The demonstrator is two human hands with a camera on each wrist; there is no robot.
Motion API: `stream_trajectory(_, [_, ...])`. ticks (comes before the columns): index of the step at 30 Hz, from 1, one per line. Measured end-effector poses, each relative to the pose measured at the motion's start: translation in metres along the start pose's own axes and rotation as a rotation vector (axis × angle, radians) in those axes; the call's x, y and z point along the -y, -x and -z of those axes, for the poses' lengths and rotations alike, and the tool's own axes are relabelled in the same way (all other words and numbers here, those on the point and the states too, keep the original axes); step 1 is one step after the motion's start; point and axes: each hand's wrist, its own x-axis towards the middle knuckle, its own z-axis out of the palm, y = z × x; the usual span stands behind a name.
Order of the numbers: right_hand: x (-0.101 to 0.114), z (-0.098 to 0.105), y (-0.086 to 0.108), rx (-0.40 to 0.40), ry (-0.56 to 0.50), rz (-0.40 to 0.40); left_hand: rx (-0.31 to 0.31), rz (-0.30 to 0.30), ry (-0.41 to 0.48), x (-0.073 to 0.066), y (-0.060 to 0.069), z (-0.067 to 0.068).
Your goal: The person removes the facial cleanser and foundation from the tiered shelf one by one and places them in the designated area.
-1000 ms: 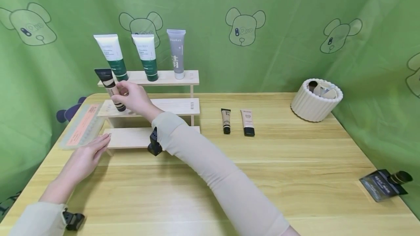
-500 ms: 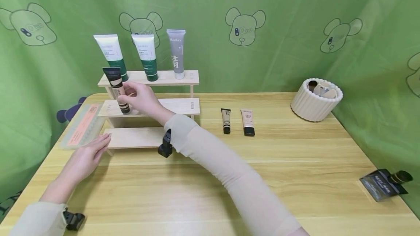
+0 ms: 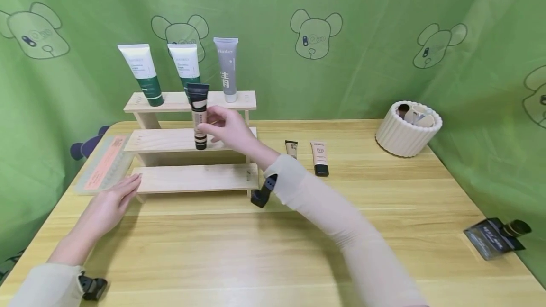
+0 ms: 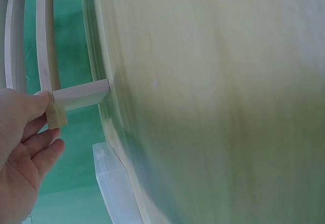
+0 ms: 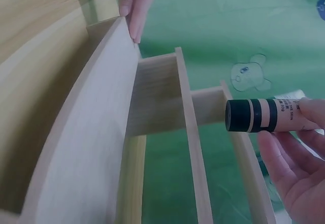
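Observation:
My right hand (image 3: 230,129) pinches a beige tube (image 3: 199,117) with black ends between thumb and fingers. The tube stands upright, cap down, around the center of the middle shelf (image 3: 164,140) of a three-tier wooden display stand (image 3: 192,177). In the right wrist view, the black cap (image 5: 238,116) points toward the stand; whether it touches the shelf I cannot tell. My left hand (image 3: 108,205) holds the left end of the bottom shelf, thumb on top and fingers beneath, as the left wrist view shows. Two white-and-green tubes (image 3: 142,75) and a grey tube (image 3: 228,70) stand on the top shelf.
A small beige tube (image 3: 291,148), partly behind the right sleeve, and a pink BB tube (image 3: 321,159) lie right of the stand. A ribbed white holder (image 3: 407,131) stands farther right. A dark packet (image 3: 490,239) lies at the right edge, a clear case (image 3: 102,162) at the left.
My right hand has carried the tube rightward along the middle shelf, from its left end to about its center, and the tube has straightened from a lean. My left hand stays on the stand.

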Motion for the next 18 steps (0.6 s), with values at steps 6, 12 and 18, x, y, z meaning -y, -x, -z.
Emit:
stream_trajectory(6, [-0.012, 0.029, 0.027, -0.035, 0.009, -0.016, -0.01, -0.012, -0.005, 0.001, 0.0, -0.001])
stream_trajectory(12, [-0.028, 0.06, 0.055, -0.098, 0.042, -0.04, -0.008, -0.009, -0.009, 0.001, 0.001, -0.001])
stream_trajectory(18, [-0.044, 0.098, 0.08, -0.17, 0.077, -0.075, 0.001, -0.001, -0.01, 0.0, 0.001, -0.001])
